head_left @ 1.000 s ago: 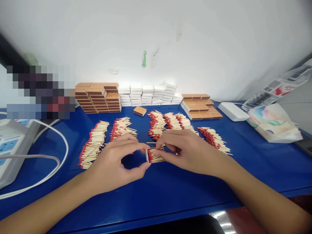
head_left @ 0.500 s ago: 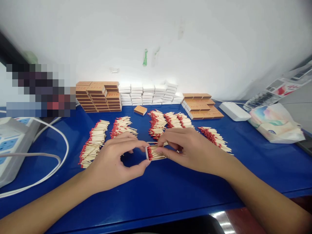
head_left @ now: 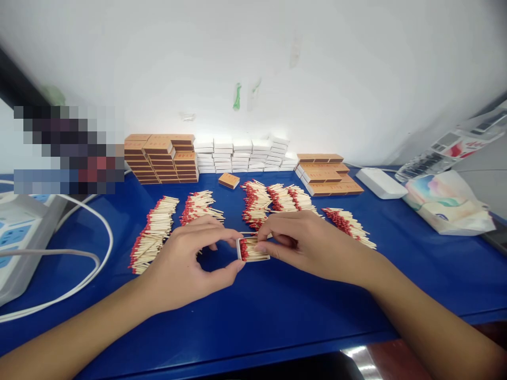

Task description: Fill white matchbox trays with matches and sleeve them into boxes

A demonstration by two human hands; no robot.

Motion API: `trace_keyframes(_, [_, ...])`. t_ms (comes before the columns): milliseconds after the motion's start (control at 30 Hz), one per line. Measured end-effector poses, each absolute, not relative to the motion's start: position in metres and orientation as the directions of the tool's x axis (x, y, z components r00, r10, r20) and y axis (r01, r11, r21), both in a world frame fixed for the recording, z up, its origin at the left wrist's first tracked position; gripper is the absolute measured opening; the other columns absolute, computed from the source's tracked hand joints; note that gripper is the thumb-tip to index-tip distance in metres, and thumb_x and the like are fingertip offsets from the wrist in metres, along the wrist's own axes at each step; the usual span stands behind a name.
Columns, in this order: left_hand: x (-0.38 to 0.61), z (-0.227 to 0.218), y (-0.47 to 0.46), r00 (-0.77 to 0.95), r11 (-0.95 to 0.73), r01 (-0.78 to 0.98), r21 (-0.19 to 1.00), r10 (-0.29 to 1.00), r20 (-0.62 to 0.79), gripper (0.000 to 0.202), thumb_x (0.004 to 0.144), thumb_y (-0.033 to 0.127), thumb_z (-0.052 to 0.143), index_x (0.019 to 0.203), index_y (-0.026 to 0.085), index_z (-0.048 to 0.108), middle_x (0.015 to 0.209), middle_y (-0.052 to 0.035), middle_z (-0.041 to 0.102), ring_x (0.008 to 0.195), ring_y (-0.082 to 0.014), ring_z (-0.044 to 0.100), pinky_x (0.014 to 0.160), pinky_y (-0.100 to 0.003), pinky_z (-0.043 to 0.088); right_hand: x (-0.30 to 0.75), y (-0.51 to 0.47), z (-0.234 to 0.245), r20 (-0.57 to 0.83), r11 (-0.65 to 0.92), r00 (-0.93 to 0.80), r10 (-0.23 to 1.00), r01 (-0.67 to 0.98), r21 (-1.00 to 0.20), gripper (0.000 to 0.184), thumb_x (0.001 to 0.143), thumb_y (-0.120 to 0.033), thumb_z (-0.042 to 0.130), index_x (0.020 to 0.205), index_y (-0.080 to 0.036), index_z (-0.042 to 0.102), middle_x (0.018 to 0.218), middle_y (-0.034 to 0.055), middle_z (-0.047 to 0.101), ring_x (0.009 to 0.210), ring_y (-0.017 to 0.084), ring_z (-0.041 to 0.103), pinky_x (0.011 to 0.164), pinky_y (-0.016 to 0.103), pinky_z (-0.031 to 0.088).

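My left hand [head_left: 194, 264] grips the left end of a small white matchbox tray [head_left: 238, 250] between thumb and fingers. Red-headed matches [head_left: 253, 249] lie lengthwise in the tray, heads toward the left. Over its right end, my right hand [head_left: 304, 243] is closed in a pinch, thumb and forefinger down on the matches; what lies right between the fingertips is partly hidden. Behind the hands, loose matches are spread in several heaps, among them a left heap [head_left: 154, 232], a middle heap [head_left: 256, 206] and a right heap [head_left: 350, 227].
Brown matchboxes [head_left: 160, 161] are stacked at the back left, white trays [head_left: 241, 153] beside them, more brown boxes [head_left: 325, 174] to the right. One matchbox [head_left: 228, 180] lies alone. A power strip [head_left: 19, 237] with cables is left; a white device [head_left: 381, 183] and tissue pack [head_left: 447, 203] are right.
My right fingertips have shifted slightly over the matches, and a little more of the tray's right end shows. My left hand keeps its hold; the view has moved slightly.
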State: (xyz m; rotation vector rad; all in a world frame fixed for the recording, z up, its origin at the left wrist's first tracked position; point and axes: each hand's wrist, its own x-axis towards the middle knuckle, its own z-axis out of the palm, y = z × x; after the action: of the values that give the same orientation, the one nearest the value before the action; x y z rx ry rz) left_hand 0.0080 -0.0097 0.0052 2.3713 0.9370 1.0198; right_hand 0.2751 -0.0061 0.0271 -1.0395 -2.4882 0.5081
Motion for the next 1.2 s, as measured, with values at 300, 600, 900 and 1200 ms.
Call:
trace_keyframes(300, [0.007,0.005,-0.009,0.526,-0.673,0.417,0.611,0.727,0.441,0.025,0.087,0.022,0.081,0.111,0.024,0.081,0.093,-0.0004,0.077,0.075,-0.0125,0.066,0.07,-0.027,0.059,0.276,-0.008,0.025,0.307,0.694,-0.634,0.709,0.553,-0.461,0.011,0.107,-0.026,0.064,0.103,-0.022,0.073,0.068,-0.0049,0.057,0.06,0.012,0.046,0.063,0.027,0.035])
trace_keyframes(600, [0.008,0.006,-0.01,0.539,-0.674,0.392,0.627,0.72,0.437,0.025,0.087,0.02,0.081,0.111,0.026,0.08,0.093,0.0007,0.077,0.074,-0.0123,0.066,0.071,-0.027,0.059,0.273,-0.008,0.026,0.269,0.639,-0.595,0.758,0.59,-0.494,0.01,0.105,-0.028,0.065,0.1,-0.022,0.071,0.071,-0.0036,0.06,0.063,0.013,0.051,0.062,0.027,0.035])
trace_keyframes(900, [0.008,0.006,-0.01,0.487,-0.587,0.383,0.713,0.784,0.384,0.031,0.086,0.02,0.081,0.115,0.03,0.079,0.104,0.0039,0.082,0.075,-0.0099,0.07,0.071,-0.022,0.06,0.263,-0.009,0.026,0.148,0.426,-0.477,0.866,0.551,-0.717,0.027,0.103,-0.049,0.072,0.11,-0.023,0.075,0.1,0.0034,0.076,0.085,0.018,0.066,0.07,0.03,0.047])
trace_keyframes(1200, [0.009,0.006,-0.012,0.441,-0.487,0.355,0.798,0.84,0.316,0.033,0.087,0.024,0.081,0.119,0.028,0.077,0.097,0.0041,0.084,0.075,-0.0118,0.073,0.071,-0.024,0.061,0.245,-0.015,0.015,-0.017,0.125,-0.458,0.889,0.279,-0.952,0.033,0.102,-0.054,0.072,0.103,-0.021,0.076,0.084,-0.001,0.068,0.066,0.012,0.061,0.059,0.025,0.047])
